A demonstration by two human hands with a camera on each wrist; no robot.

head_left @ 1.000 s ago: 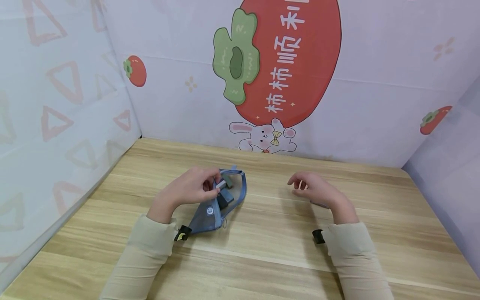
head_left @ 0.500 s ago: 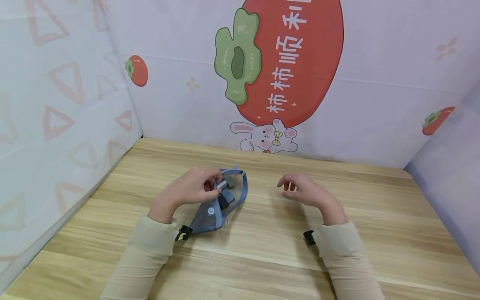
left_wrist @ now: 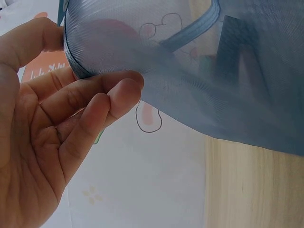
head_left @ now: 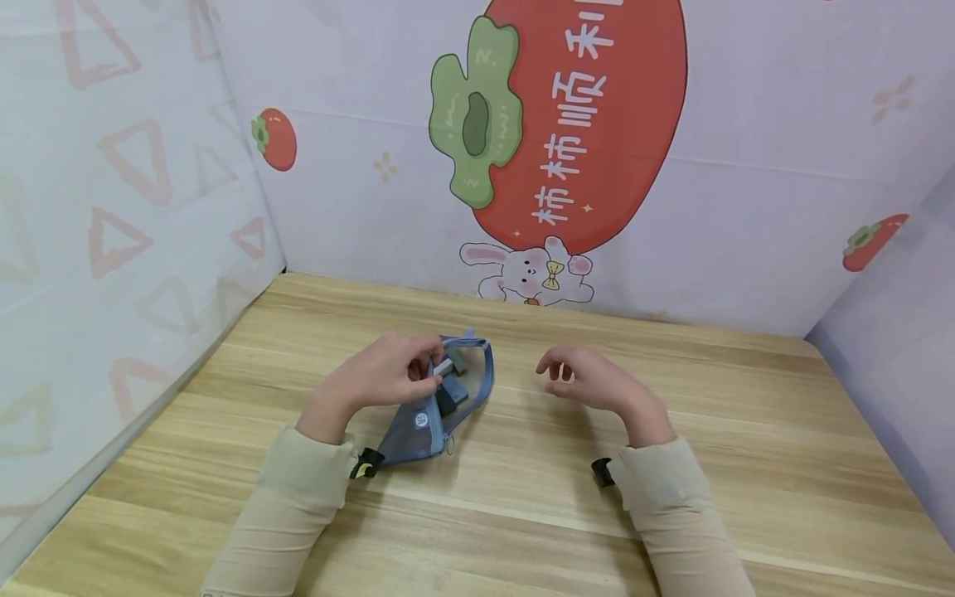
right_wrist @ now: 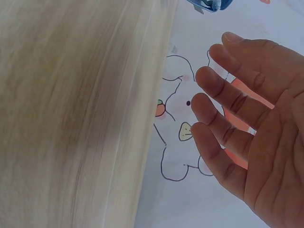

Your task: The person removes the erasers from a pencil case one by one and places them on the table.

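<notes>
Head view: both forearms reach in from the bottom edge, beige sleeves folded back at the wrists, with the hands set apart over the wooden table. The left hand comes in from the lower left, its back turned upward and its wrist bent so the fingers point rightward. Thumb and fingers are drawn together on the left edge of a blue mesh pouch, pinching it by the opening. The left wrist view shows the palm side, with the fingers bent in against the mesh.

The pouch lies on the table left of centre, its mouth spread and facing right. Inside are a blue-grey block, a green block and a small pale piece close to the left fingertips; whether they touch the pale piece cannot be told.

The right hand is raised above the table to the right of the pouch, well apart from it, and has hold of nothing. Its wrist turns inward, so the fingers aim at the pouch. In the right wrist view the fingers are loosely curved, slightly separated, the palm uncovered, before the printed wall.
</notes>
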